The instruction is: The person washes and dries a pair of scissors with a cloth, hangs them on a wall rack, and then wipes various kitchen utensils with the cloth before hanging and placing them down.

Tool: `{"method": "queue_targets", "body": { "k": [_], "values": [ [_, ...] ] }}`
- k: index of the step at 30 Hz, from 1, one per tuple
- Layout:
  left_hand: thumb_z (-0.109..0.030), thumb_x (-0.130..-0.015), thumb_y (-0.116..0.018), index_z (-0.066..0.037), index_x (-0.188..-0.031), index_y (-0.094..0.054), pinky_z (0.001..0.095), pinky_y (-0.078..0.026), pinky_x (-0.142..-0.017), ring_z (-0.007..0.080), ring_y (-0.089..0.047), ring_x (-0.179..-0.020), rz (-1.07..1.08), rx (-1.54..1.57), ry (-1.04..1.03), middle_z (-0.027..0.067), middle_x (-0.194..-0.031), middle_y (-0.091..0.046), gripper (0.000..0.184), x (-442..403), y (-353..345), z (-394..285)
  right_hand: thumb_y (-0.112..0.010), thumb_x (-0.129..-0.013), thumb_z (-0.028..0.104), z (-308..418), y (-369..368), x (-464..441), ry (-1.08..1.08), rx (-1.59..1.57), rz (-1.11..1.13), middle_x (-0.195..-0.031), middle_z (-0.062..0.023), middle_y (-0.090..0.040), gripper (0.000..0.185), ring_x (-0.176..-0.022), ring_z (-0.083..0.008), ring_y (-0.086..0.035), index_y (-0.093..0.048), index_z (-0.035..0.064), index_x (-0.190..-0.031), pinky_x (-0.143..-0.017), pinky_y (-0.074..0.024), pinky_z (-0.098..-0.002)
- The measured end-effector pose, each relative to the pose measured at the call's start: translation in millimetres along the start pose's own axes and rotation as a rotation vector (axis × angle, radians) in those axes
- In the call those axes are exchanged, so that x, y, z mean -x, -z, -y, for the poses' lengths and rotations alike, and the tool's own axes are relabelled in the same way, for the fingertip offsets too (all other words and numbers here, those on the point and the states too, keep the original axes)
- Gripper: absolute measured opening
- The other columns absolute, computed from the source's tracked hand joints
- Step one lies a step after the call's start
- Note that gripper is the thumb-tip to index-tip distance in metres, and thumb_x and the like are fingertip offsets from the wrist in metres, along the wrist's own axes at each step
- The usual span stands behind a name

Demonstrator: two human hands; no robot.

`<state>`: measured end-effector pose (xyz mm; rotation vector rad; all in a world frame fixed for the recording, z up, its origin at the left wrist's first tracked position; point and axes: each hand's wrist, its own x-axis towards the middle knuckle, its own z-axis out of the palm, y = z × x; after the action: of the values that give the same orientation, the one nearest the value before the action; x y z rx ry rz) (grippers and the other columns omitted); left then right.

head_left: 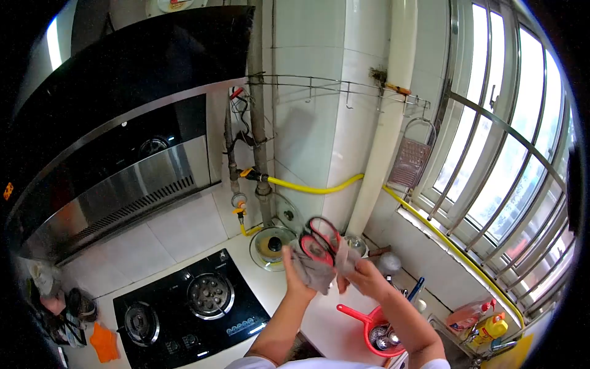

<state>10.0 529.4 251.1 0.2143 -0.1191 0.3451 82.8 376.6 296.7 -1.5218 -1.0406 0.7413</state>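
A pair of scissors [317,248] with red and black handles is held up over the counter, handles pointing upward. Grey cloth [314,275] covers its lower part, so the blades are hidden. My left hand [297,280] is closed on the cloth from the left, with a finger stretched up along its edge. From the right, my right hand [367,281] grips another part of the same cloth beside the scissor handles. Behind the hands is a glass lid [261,251] with a black knob.
A black gas hob [184,307] lies to the left. Below my right forearm sits a red strainer [370,320] with metal items in it. Bottles [490,329] stand by the sink at the right. A yellow hose [319,188] crosses the wall, where a grater [410,161] hangs.
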Motion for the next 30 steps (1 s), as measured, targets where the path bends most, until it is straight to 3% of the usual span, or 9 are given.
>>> {"method": "queue_targets", "body": {
  "k": [2,6,13,17,20,21,22,26,30],
  "values": [
    [-0.052,-0.088,-0.040,-0.008,-0.127,-0.042,0.0437,-0.040,-0.095,0.0301,-0.049,-0.114,-0.085,0.004,-0.009,0.0157,-0.124,-0.050,0.060,0.1,13.5,-16.6,-0.040,-0.096,0.024,11.2,3.7,-40.8,0.176,0.071,-0.009,-0.065,-0.0031,-0.055,0.025,-0.060,-0.0109,-0.053,-0.049,0.0009,-0.096,-0.058,-0.0422,-0.0248],
    [-0.034,-0.087,-0.045,-0.009,-0.119,-0.049,0.0399,-0.043,-0.091,0.0261,-0.052,-0.109,-0.358,0.002,-0.082,0.0102,-0.117,-0.055,0.041,13.4,48.7,-33.1,-0.038,-0.096,0.027,59.8,-0.3,-106.5,0.189,0.050,-0.136,-0.063,-0.0035,-0.054,0.028,-0.056,-0.0117,-0.051,-0.050,0.0019,-0.100,-0.055,-0.0413,-0.0237],
    [-0.032,-0.085,-0.050,-0.009,-0.103,-0.055,0.0354,-0.049,-0.075,0.0226,-0.060,-0.087,-0.499,-0.029,-0.085,0.0071,-0.095,-0.061,0.029,53.3,59.8,-69.5,-0.038,-0.097,0.028,89.9,18.8,-204.8,0.454,0.046,-0.478,-0.071,-0.0058,-0.056,0.029,-0.055,-0.0099,-0.050,-0.049,0.0016,-0.102,-0.055,-0.0408,-0.0222],
    [-0.033,-0.085,-0.051,-0.009,-0.103,-0.055,0.0355,-0.049,-0.073,0.0232,-0.060,-0.085,-0.598,0.008,0.008,0.0079,-0.094,-0.061,0.030,78.4,115.7,-59.3,-0.040,-0.096,0.028,89.0,31.1,-237.3,0.429,0.000,-0.604,-0.079,-0.0063,-0.059,0.029,-0.060,-0.0102,-0.053,-0.049,0.0028,-0.106,-0.060,-0.0421,-0.0228],
    [-0.026,-0.085,-0.052,-0.011,-0.106,-0.055,0.0367,-0.048,-0.084,0.0221,-0.059,-0.095,-0.634,0.022,0.127,0.0054,-0.101,-0.061,0.026,89.7,101.1,-51.0,-0.040,-0.096,0.028,79.4,38.7,-257.4,0.424,-0.062,-0.648,-0.082,-0.0075,-0.061,0.028,-0.062,-0.0113,-0.056,-0.050,0.0027,-0.105,-0.059,-0.0426,-0.0238],
    [-0.041,-0.085,-0.050,-0.013,-0.082,-0.053,0.0304,-0.035,-0.056,0.0163,-0.043,-0.062,-0.776,0.052,0.235,0.0004,-0.072,-0.050,0.028,86.2,68.8,-50.0,-0.040,-0.096,0.028,77.2,40.9,-262.7,0.440,-0.084,-0.667,-0.083,-0.0086,-0.061,0.028,-0.062,-0.0123,-0.057,-0.050,0.0021,-0.104,-0.057,-0.0428,-0.0244],
    [-0.056,-0.084,-0.048,-0.015,-0.058,-0.051,0.0242,-0.021,-0.028,0.0105,-0.028,-0.028,-0.919,0.082,0.343,-0.0045,-0.043,-0.039,0.049,84.3,50.4,-48.2,-0.040,-0.096,0.028,76.5,42.3,-267.3,0.442,-0.083,-0.670,-0.083,-0.0086,-0.061,0.028,-0.062,-0.0123,-0.057,-0.050,0.0021,-0.104,-0.057,-0.0428,-0.0244],
    [-0.046,-0.086,-0.050,-0.018,-0.049,-0.039,0.0235,-0.018,-0.028,0.0082,-0.027,-0.030,-0.689,-0.011,0.349,-0.0034,-0.046,-0.040,0.049,101.5,75.0,-39.7,-0.041,-0.096,0.029,74.7,40.3,-276.9,0.504,-0.128,-0.669,-0.088,-0.0081,-0.061,0.029,-0.069,-0.0132,-0.059,-0.049,0.0033,-0.106,-0.063,-0.0425,-0.0235],
    [-0.042,-0.086,-0.053,-0.019,-0.047,-0.036,0.0238,-0.020,-0.028,0.0086,-0.031,-0.031,-0.897,0.078,0.338,-0.0024,-0.052,-0.049,0.049,92.0,76.7,-32.8,-0.041,-0.096,0.029,67.5,37.5,-275.2,0.497,-0.131,-0.683,-0.088,-0.0086,-0.061,0.029,-0.071,-0.0138,-0.059,-0.049,0.0028,-0.105,-0.063,-0.0428,-0.0240]
  ]
}}
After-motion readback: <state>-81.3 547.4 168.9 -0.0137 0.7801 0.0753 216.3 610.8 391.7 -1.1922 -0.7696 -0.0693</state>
